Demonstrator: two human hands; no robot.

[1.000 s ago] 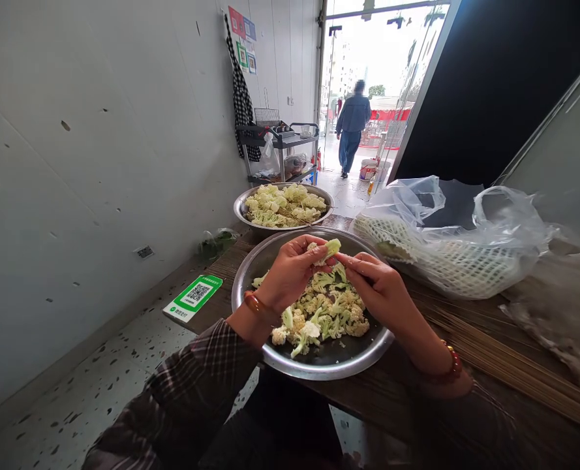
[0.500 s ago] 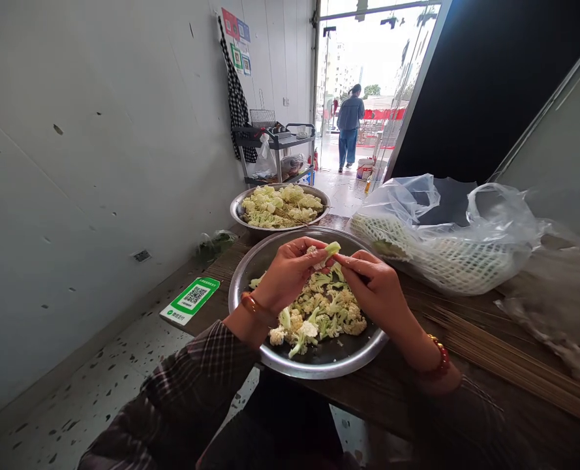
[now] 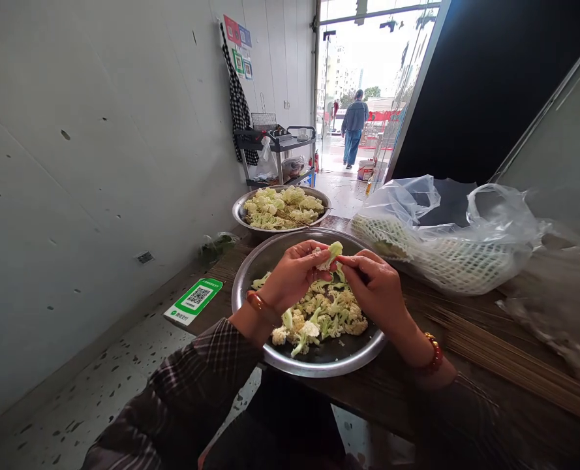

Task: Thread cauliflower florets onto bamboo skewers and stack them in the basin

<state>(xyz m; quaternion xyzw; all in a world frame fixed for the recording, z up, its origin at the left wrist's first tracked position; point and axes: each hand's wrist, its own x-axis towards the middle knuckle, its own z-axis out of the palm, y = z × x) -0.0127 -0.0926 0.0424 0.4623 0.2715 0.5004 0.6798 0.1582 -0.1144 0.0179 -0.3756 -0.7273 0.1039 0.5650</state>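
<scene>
My left hand (image 3: 293,279) is closed around a pale green-and-white cauliflower floret (image 3: 335,250), whose stem end pokes up past the thumb. Close against it, my right hand (image 3: 375,284) pinches with thumb and forefinger; whatever lies between those fingertips is too small to make out. Both hands are above a wide metal basin (image 3: 314,370). Inside the basin, loose cauliflower pieces (image 3: 331,318) lie spread over the bottom, partly hidden by my hands.
Behind stands a second basin (image 3: 238,210) heaped with cauliflower. Clear plastic bags (image 3: 466,254) with net-wrapped contents sit at the right, beside long thin bamboo sticks (image 3: 509,365). A green QR-code card (image 3: 194,300) lies left. Beyond are a cart (image 3: 280,147) and a person (image 3: 355,127) in the doorway.
The floret has tilted more upright in my left hand, showing more of itself. My right fingertips remain beside it. The person in the doorway has shifted slightly right.
</scene>
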